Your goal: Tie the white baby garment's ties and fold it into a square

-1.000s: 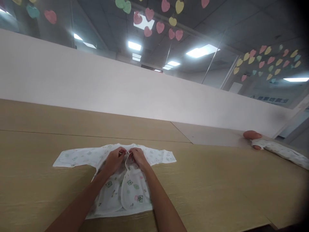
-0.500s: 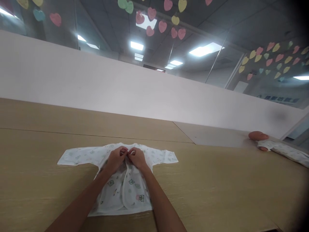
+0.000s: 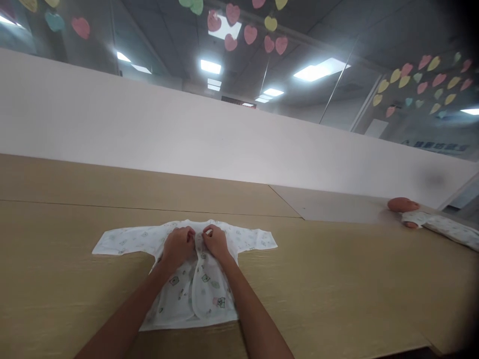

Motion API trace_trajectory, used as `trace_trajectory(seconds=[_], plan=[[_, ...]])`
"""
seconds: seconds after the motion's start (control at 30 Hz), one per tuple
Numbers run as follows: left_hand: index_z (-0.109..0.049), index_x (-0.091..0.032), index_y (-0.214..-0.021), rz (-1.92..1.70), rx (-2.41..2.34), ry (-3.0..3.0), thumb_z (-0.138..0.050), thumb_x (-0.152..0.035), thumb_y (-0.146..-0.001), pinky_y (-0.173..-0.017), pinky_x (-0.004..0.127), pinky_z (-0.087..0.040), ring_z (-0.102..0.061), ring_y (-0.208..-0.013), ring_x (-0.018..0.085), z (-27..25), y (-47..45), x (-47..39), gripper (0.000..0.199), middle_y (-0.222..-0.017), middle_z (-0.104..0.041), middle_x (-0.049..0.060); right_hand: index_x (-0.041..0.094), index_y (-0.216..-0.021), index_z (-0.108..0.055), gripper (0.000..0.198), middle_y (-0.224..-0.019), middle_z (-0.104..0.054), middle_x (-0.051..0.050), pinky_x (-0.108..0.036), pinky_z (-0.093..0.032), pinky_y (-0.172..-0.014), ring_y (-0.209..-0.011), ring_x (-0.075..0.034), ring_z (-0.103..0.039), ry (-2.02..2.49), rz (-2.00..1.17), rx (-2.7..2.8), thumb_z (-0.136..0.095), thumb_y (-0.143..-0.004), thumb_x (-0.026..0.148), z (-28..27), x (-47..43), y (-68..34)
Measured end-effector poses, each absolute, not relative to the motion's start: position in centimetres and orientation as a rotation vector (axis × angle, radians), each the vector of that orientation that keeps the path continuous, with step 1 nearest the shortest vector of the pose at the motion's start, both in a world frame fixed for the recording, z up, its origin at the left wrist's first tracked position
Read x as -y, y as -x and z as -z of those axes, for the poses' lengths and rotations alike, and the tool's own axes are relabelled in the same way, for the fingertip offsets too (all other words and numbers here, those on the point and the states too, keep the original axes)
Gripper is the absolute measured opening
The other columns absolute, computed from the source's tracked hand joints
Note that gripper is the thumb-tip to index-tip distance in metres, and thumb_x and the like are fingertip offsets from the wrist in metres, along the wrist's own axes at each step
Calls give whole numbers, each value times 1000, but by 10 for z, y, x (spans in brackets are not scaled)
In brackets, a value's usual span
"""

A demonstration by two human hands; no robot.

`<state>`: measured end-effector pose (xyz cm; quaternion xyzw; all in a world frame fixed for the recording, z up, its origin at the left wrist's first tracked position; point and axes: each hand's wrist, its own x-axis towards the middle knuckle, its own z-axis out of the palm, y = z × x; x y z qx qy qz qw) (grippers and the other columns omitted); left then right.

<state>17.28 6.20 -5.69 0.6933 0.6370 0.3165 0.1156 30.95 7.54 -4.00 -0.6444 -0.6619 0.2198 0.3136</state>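
Observation:
A white baby shirt point(image 3: 209, 289) with small printed animals lies front up on the wooden table, its sleeves spread to both sides. Near the neckline, my left hand point(image 3: 180, 245) has its fingers curled in on the left front panel. My right hand point(image 3: 215, 241) pinches the edge of the other front panel between thumb and forefinger. A narrow gap separates the two hands, with the shirt's front edge showing between them. My fingers hide whatever fastening may be at the collar.
At the far right lies a doll point(image 3: 403, 205) in a white printed garment point(image 3: 449, 228). Behind the table point(image 3: 337, 279) runs a low white wall point(image 3: 149, 129), topped by glass with heart-shaped paper notes point(image 3: 250, 34).
My hands have moved slightly apart at the neckline, from fingertips nearly touching to a small gap. The shirt lies almost as before, and the view has shifted a little.

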Motion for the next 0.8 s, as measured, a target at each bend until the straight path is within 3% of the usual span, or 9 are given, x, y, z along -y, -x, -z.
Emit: trace_trajectory(seconds=[0.1,0.3,0.43,0.6,0.8], plan=[[-70,-21,-80,-819,-1831,-2123,-44,-15,-75,-84,33,-39,-55,-91,23,56,-165,-54,27,-85,-67,6,16,-79,-65,12,-66,-64,-1,-19,-36,-57,-61,-11,-55,1681,-564,1864,-54,-75,16,37,-64,-311],[-71,-25,-94,-790,-1567,-2140,-42,-11,-71,-83,30,-41,-57,-90,19,55,-165,-45,39,-92,-68,4,17,-70,-67,19,-69,-65,-5,-23,-31,-52,-61,-14,-53,1703,-459,1999,-54,-74,31,37,-40,-314],[-71,-25,-92,-818,-1497,-2166,-46,-17,-73,-82,30,-41,-57,-88,19,54,-169,-44,33,-90,-69,4,16,-62,-63,13,-62,-60,-2,-22,-28,-51,-57,-12,-48,1696,-470,2015,-54,-69,21,33,-40,-317],[-71,-22,-80,-861,-1539,-2149,-51,-27,-73,-81,31,-42,-58,-86,20,51,-172,-39,22,-85,-69,5,14,-46,-52,20,-41,-39,4,-20,-25,-44,-44,-8,-38,1615,-800,1907,-47,-66,9,28,-45,-329],[-68,-20,-74,-910,-1493,-2001,-48,-23,-70,-70,27,-43,-60,-74,16,38,-177,-30,20,-76,-70,2,12,-72,-66,15,-48,-50,4,-17,-33,-40,-40,-6,-42,1428,-1319,1551,-53,-66,8,24,-43,-332]])
